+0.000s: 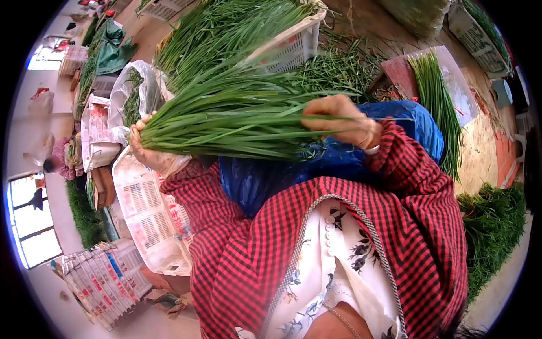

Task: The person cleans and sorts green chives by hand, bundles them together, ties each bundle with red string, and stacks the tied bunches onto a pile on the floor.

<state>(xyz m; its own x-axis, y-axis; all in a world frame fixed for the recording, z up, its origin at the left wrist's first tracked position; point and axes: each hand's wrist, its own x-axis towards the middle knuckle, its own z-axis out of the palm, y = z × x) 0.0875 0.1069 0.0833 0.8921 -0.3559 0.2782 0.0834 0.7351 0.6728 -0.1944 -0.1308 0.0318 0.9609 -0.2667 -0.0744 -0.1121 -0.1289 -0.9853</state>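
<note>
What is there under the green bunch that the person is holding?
Under the green bunch in the left hand, blue plastic shows along its near edge. What lies below its middle cannot be seen, because the bunch covers it.

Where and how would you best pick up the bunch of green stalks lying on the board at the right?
I'd grip the bunch near its pale end, coming from above with fingers wrapped across the stalks. There they lie straight and side by side on the board, while the darker, leafy end runs past the board's edge and would probably flop.
</note>
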